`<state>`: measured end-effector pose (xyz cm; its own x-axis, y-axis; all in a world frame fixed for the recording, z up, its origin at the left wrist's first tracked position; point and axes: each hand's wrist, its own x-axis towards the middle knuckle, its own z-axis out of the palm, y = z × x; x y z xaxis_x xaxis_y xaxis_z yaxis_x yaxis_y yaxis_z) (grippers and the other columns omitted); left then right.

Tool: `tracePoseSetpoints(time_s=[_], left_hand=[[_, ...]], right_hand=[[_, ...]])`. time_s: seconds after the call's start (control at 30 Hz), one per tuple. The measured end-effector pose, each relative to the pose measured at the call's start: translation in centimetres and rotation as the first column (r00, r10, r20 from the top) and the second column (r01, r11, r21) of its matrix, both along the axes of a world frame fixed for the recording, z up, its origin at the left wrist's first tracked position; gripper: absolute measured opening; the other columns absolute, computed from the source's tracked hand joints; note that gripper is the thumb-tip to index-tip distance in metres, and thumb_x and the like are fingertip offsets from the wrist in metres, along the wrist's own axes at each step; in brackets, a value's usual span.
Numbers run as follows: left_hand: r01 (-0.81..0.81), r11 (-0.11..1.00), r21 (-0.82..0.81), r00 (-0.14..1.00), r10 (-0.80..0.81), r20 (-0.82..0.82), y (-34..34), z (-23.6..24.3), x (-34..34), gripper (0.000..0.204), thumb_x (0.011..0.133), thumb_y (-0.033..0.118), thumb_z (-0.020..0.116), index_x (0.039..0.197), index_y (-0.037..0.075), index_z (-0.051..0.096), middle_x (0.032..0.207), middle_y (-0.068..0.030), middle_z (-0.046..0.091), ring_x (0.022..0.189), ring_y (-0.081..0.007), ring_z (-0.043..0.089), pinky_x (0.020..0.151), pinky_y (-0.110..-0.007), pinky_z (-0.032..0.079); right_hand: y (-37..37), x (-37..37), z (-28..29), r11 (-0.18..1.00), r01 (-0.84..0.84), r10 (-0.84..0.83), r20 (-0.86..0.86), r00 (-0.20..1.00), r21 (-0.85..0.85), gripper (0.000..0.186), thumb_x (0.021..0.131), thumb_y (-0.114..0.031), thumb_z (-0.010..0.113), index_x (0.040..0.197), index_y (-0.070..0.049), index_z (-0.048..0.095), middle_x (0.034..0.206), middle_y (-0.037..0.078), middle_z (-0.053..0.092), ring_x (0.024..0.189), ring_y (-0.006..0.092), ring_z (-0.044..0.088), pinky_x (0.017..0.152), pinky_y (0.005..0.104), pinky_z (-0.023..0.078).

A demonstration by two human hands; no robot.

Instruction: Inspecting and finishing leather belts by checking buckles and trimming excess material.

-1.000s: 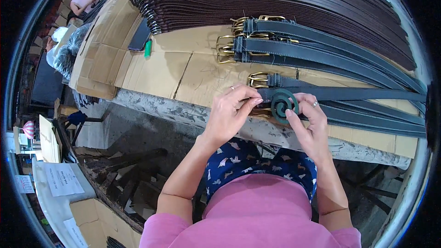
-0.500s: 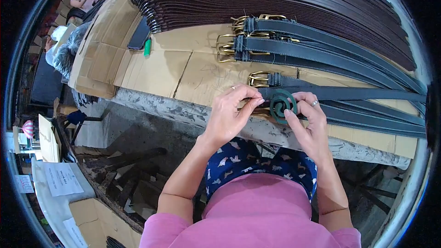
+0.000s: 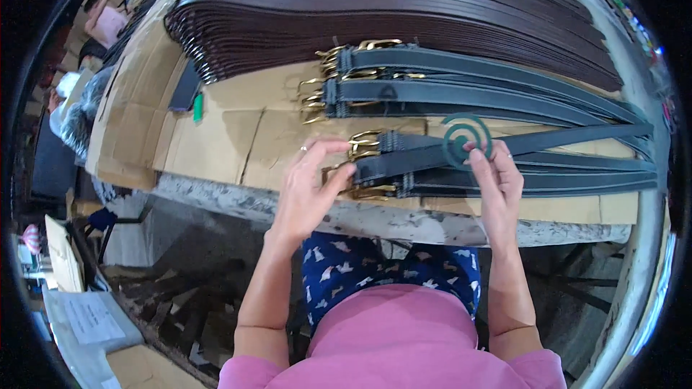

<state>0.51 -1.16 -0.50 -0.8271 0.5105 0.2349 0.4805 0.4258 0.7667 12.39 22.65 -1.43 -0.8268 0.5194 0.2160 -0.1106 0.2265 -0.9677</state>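
Note:
My right hand (image 3: 501, 180) pinches a dark green mosquito coil (image 3: 450, 145) between thumb and fingers, holding it above the belts. My left hand (image 3: 306, 187) has thumb and forefinger spread apart beside a gold belt buckle (image 3: 365, 144); whether the fingertips touch it I cannot tell. Between the hands, a loose dark belt (image 3: 411, 161) lies slantwise across other black belts with pale stitching. Another belt (image 3: 519, 184) with a gold buckle runs along the table's near side. Farther back lies a group of black buckled belts (image 3: 447, 92).
A large stack of dark brown belt straps (image 3: 389, 3) fills the back of the cardboard-covered table (image 3: 223, 137). A green lighter (image 3: 198, 108) and a dark phone (image 3: 184, 88) lie at the left. Beyond the left edge are two people, one in a pink top (image 3: 108, 25).
My left hand has moved away from the coil to the buckles, its pinch now opened. The coil stays in my right hand. The whole view has shifted, so the table appears farther left.

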Motion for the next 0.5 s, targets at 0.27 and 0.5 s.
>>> tracePoseSetpoints(time_s=[0.27,0.5], left_hand=[[0.217,0.962,-0.164,0.971,-0.230,-0.067,1.1,-0.2,0.0,0.045,0.078,0.024,0.075,0.114,0.002,0.063,0.109,-0.0136,0.056,0.105,-0.0319,0.053,0.090,-0.039,0.044],[0.231,0.963,-0.138,0.967,-0.242,-0.074,2.6,0.2,-0.5,0.035,0.079,0.019,0.073,0.108,0.001,0.065,0.106,-0.0121,0.057,0.102,-0.0297,0.055,0.088,-0.038,0.045]], right_hand=[[6.5,3.6,0.2,0.902,0.431,-0.428,-0.175,0.887,-0.023,0.019,0.099,-0.015,0.053,0.098,0.002,0.062,0.097,0.004,0.061,0.090,0.0102,0.058,0.082,0.0259,0.049],[8.5,7.5,-1.1,0.857,0.515,-0.511,-0.093,0.855,0.027,0.020,0.100,-0.015,0.051,0.088,0.000,0.058,0.088,0.002,0.058,0.086,0.0083,0.057,0.082,0.0282,0.052]])
